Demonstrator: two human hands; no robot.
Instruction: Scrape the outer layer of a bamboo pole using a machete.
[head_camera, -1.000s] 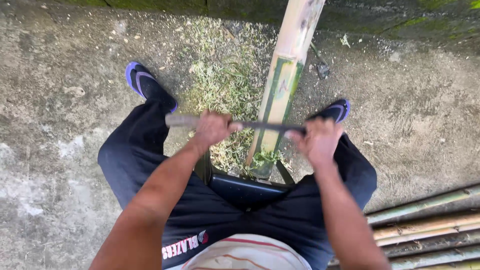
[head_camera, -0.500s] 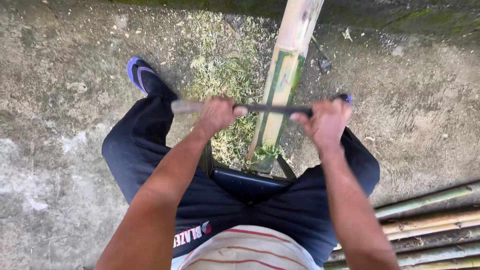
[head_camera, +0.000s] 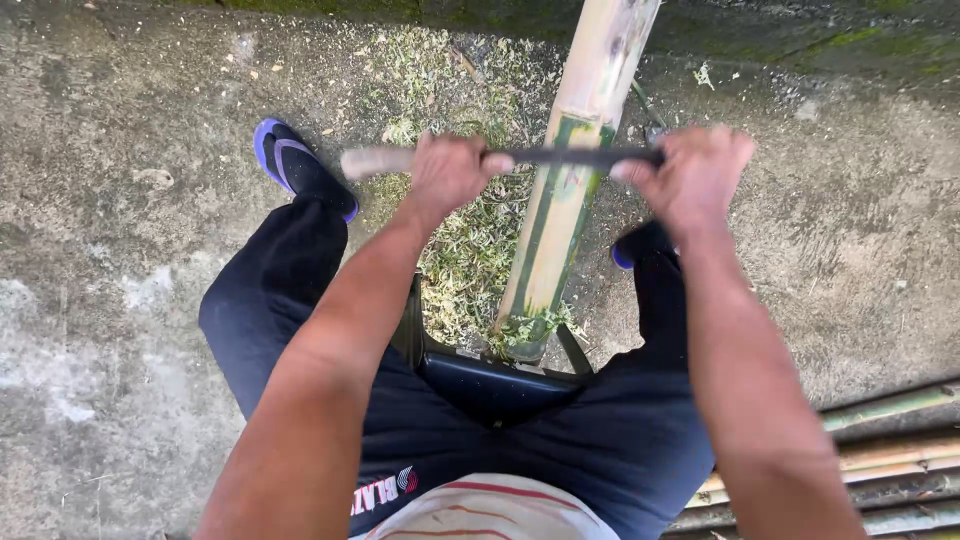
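A thick bamboo pole (head_camera: 572, 180) leans from between my knees up to the top of the view, its green skin partly scraped to pale wood. Across it lies a long dark blade (head_camera: 560, 157) with a pale wooden handle on the left. My left hand (head_camera: 450, 172) is closed on the handle end. My right hand (head_camera: 690, 175) grips the blade's far end, right of the pole. I sit on a dark seat (head_camera: 490, 375) that the pole's lower end rests against.
Green and pale shavings (head_camera: 470, 250) litter the concrete ground around the pole. My feet wear dark sandals with purple straps (head_camera: 295, 165). Several bamboo poles (head_camera: 890, 460) lie at the lower right. A mossy wall base runs along the top.
Both hands have pushed the blade up the pole, away from my body, from near my knees to well above them.
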